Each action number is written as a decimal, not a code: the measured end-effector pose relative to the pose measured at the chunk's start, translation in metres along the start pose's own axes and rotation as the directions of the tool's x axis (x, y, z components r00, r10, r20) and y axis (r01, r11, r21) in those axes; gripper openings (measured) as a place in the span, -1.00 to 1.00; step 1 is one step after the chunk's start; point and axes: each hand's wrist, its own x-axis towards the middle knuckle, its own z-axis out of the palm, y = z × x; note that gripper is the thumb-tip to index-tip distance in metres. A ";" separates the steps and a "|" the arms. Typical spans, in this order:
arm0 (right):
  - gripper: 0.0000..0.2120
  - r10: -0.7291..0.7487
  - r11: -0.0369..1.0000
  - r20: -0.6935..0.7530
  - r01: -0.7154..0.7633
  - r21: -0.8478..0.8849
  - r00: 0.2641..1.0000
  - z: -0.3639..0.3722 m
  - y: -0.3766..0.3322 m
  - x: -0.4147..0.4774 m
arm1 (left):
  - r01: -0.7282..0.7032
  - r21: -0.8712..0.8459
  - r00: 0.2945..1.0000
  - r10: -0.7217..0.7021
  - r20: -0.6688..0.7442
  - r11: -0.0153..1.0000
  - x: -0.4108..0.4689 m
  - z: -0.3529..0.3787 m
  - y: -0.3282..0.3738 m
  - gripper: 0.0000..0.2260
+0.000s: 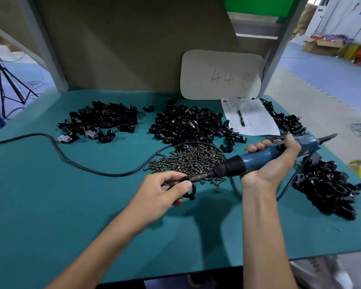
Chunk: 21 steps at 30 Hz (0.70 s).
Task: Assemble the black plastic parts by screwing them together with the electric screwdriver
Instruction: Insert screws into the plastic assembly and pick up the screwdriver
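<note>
Left hand [167, 185]: pinching a small black part [191, 192] between thumb and fingers, just above the table [71, 205], probably steadying it against the bit.
Right hand [273, 161]: wrapping its curled fingers round the blue screwdriver [258, 158], likely for a firm push.
Screwdriver axis: running from upper right down to lower left, its bit pointing left and meeting the part.
Screws [188, 159]: lying heaped just behind the part, within easy reach.

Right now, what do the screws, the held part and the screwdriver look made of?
The screws look like metal: dull bronze-grey with small glints. The part seems black plastic, glossy on its moulded curve. The screwdriver has a matte blue housing, probably plastic; its black collar is unclear.
</note>
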 end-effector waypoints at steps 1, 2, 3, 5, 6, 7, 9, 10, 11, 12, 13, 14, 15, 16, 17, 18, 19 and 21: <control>-0.71 -0.009 1.000 0.000 0.009 0.008 1.000 -0.004 0.003 0.002 | -0.020 0.038 1.000 0.020 0.008 0.999 -0.001 -0.001 0.001 -0.88; -0.74 -0.015 0.999 -0.002 0.015 0.046 1.000 -0.009 0.006 0.007 | -0.029 0.052 0.999 0.028 0.016 0.998 -0.003 -0.005 0.002 -0.87; -0.77 -0.039 0.993 -0.011 0.040 0.111 0.999 -0.013 0.007 0.013 | -0.020 0.041 1.000 0.019 0.018 0.999 -0.006 -0.014 0.003 -0.84; -0.80 -0.127 0.967 -0.022 0.129 0.221 0.992 -0.027 -0.001 0.032 | 0.055 -0.049 0.998 -0.055 0.003 0.997 -0.014 -0.041 0.005 -0.82; -0.81 -0.153 0.963 -0.014 0.152 0.221 0.988 -0.032 -0.010 0.043 | 0.104 -0.099 0.994 -0.106 -0.014 0.990 -0.016 -0.056 0.005 -0.83; -0.80 -0.157 0.975 0.000 0.155 0.158 0.988 -0.038 -0.017 0.053 | 0.143 -0.158 0.987 -0.152 -0.045 0.977 -0.018 -0.068 0.004 -0.81; -0.71 -0.093 0.991 0.010 0.094 -0.098 0.996 -0.048 -0.028 0.071 | 0.175 -0.331 0.976 -0.207 -0.062 0.927 -0.016 -0.082 0.000 -0.72; -0.64 -0.042 0.963 0.005 0.042 -0.265 0.999 -0.054 -0.029 0.079 | 0.186 -0.419 0.975 -0.219 -0.032 0.889 -0.013 -0.083 -0.001 -0.68; -0.58 0.004 0.908 -0.001 -0.004 -0.419 1.000 -0.060 -0.028 0.086 | 0.200 -0.493 0.975 -0.223 0.012 0.847 -0.011 -0.079 -0.001 -0.66; -0.55 0.044 0.836 -0.007 -0.040 -0.547 0.999 -0.065 -0.024 0.091 | 0.212 -0.549 0.973 -0.224 0.046 0.808 -0.009 -0.075 0.000 -0.65; -0.55 0.073 0.761 -0.012 -0.063 -0.646 0.997 -0.070 -0.019 0.094 | 0.218 -0.589 0.972 -0.227 0.060 0.778 -0.008 -0.070 0.000 -0.63; -0.57 0.084 0.687 -0.022 -0.074 -0.723 0.996 -0.075 -0.012 0.097 | 0.215 -0.611 0.972 -0.229 0.056 0.762 -0.006 -0.067 0.000 -0.62; -0.59 0.080 0.628 -0.030 -0.074 -0.775 0.996 -0.080 -0.006 0.100 | 0.202 -0.618 0.973 -0.225 0.042 0.760 -0.005 -0.064 -0.001 -0.61; -0.60 0.058 0.572 -0.034 -0.061 -0.818 0.998 -0.087 0.001 0.104 | 0.185 -0.612 0.977 -0.212 0.028 0.769 -0.005 -0.062 -0.001 -0.62; -0.59 0.034 0.516 -0.038 -0.050 -0.855 0.999 -0.093 0.006 0.108 | 0.169 -0.599 0.980 -0.199 0.017 0.783 -0.004 -0.060 0.000 -0.64; -0.56 0.009 0.453 -0.042 -0.042 -0.890 0.999 -0.099 0.010 0.112 | 0.159 -0.585 0.982 -0.187 0.013 0.795 -0.004 -0.058 0.001 -0.66; -0.54 -0.012 0.380 -0.047 -0.039 -0.924 0.999 -0.102 0.013 0.115 | 0.158 -0.575 0.983 -0.182 0.016 0.803 -0.004 -0.056 0.002 -0.66; -0.53 -0.040 0.247 -0.052 -0.041 -0.968 0.998 -0.106 0.018 0.118 | 0.162 -0.564 0.983 -0.180 0.023 0.809 -0.003 -0.053 0.005 -0.66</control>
